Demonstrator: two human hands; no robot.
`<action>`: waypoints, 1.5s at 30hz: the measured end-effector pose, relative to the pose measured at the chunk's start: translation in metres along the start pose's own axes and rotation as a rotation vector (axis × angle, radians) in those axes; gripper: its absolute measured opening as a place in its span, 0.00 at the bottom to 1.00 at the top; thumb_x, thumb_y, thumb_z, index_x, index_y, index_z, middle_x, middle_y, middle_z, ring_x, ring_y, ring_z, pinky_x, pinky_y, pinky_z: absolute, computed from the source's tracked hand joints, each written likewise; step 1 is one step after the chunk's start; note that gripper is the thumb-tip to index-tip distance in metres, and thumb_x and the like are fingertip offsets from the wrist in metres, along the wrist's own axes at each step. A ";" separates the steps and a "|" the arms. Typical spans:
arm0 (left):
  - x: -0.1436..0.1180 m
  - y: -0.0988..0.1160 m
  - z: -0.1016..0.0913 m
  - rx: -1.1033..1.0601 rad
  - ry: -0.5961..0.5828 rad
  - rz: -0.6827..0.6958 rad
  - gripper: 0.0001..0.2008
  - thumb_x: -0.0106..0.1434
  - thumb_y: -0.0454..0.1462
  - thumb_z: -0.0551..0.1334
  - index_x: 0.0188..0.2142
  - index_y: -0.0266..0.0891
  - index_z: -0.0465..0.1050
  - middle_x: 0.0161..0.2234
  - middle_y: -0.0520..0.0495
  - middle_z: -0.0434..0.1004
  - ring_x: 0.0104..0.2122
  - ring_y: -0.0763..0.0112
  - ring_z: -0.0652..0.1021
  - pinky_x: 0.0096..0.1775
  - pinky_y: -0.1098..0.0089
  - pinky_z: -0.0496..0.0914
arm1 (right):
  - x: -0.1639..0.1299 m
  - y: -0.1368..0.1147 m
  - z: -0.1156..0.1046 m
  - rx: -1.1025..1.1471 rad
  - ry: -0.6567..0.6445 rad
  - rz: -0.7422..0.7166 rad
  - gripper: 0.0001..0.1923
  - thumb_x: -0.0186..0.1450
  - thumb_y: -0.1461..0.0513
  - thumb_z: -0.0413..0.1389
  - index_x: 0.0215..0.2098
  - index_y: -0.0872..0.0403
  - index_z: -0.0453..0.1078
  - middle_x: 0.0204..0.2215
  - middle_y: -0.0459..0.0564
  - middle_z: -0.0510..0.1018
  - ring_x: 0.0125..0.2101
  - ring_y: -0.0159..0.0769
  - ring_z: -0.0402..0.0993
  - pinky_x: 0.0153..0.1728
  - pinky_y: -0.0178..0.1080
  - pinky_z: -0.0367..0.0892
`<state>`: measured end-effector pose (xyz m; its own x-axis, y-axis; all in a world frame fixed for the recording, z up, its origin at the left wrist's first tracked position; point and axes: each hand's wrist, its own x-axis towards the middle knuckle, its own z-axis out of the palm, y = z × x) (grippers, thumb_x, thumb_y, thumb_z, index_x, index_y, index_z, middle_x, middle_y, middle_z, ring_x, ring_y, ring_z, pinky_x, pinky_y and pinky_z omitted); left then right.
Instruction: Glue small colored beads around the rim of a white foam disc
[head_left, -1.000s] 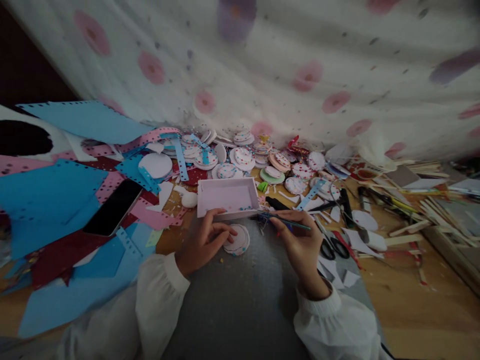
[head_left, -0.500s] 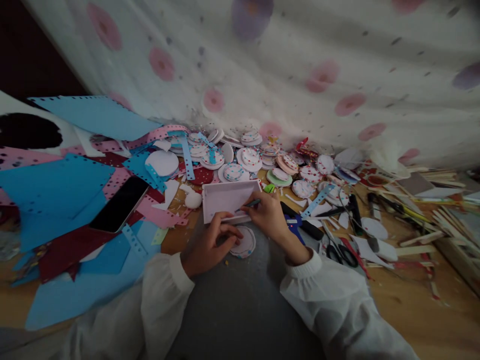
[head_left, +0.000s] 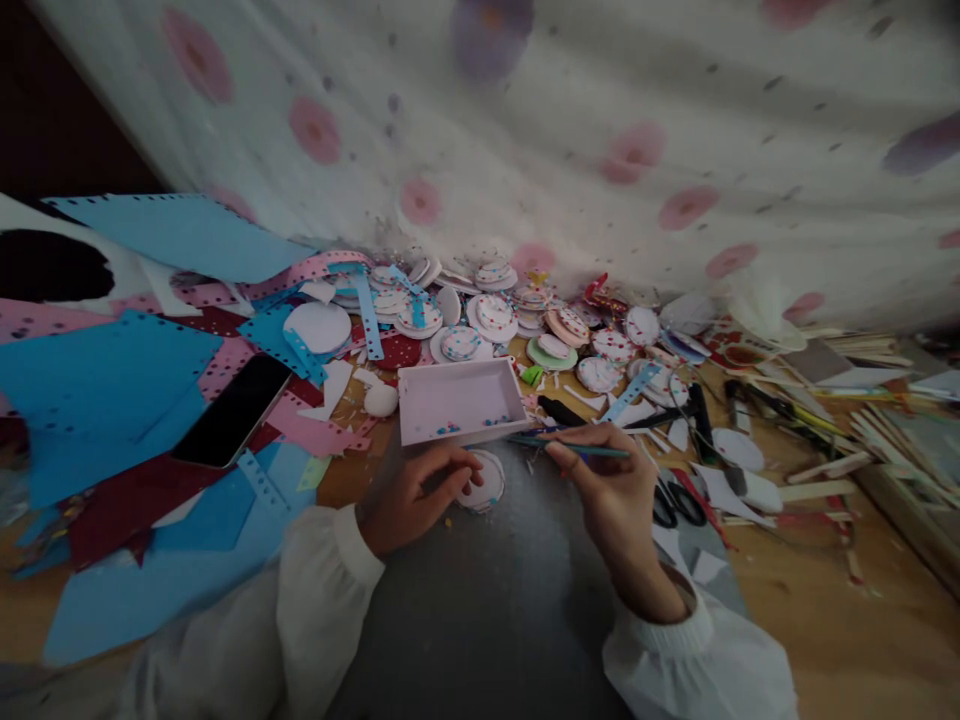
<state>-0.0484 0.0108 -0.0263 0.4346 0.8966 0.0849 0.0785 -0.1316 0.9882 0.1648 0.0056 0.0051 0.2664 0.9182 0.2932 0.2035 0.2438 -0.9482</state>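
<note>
Nearest the viewer, two white sleeves [head_left: 300, 600] lead onto a grey mat [head_left: 480, 600] that covers the near middle of the table [head_left: 825, 600]. The left hand [head_left: 416, 495] rests on the mat with thumb and fingers pinched on the edge of a round white disc [head_left: 484, 482] dotted with small coloured pieces; the disc lies flat at the mat's far edge, just in front of the tray. The right hand [head_left: 615, 490], well apart from the left, is closed around a thin stick tool [head_left: 577, 447] held nearly level, its tip pointing left toward the tray's near right corner. Half a second earlier this hand was reaching over the pink tray [head_left: 459, 400] with the tool tip at its rim; it has since drawn back to the right and clear of the tray, which suggests that a dot has been picked up and is being brought back toward the disc, though no dot can be made out on the tip. A few coloured dots [head_left: 469, 424] lie along the tray's near wall. Scissors [head_left: 675, 500] lie right of the right hand. A dark phone [head_left: 232, 410] rests on blue and pink paper sheets [head_left: 97, 390] toward the left edge. Finished discs [head_left: 491, 312] crowd the far edge below a flowered cloth [head_left: 600, 130].
</note>
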 end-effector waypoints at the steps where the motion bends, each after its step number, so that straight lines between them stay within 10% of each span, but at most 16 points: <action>1: 0.000 0.000 0.001 -0.011 0.001 -0.015 0.10 0.67 0.39 0.55 0.40 0.35 0.72 0.35 0.43 0.77 0.33 0.70 0.77 0.35 0.70 0.73 | -0.008 0.002 -0.001 0.034 0.000 0.020 0.06 0.54 0.61 0.66 0.27 0.52 0.73 0.27 0.47 0.81 0.30 0.38 0.78 0.33 0.40 0.72; 45: 0.003 0.003 -0.003 0.179 -0.025 -0.036 0.09 0.62 0.34 0.56 0.28 0.36 0.74 0.27 0.49 0.77 0.30 0.72 0.77 0.33 0.73 0.71 | -0.031 0.010 0.006 0.052 -0.169 0.009 0.05 0.56 0.62 0.65 0.28 0.51 0.73 0.26 0.48 0.80 0.29 0.36 0.76 0.31 0.39 0.71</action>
<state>-0.0491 0.0145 -0.0232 0.4507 0.8916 0.0440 0.2521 -0.1744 0.9519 0.1531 -0.0184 -0.0142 0.1048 0.9589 0.2638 0.1515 0.2467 -0.9572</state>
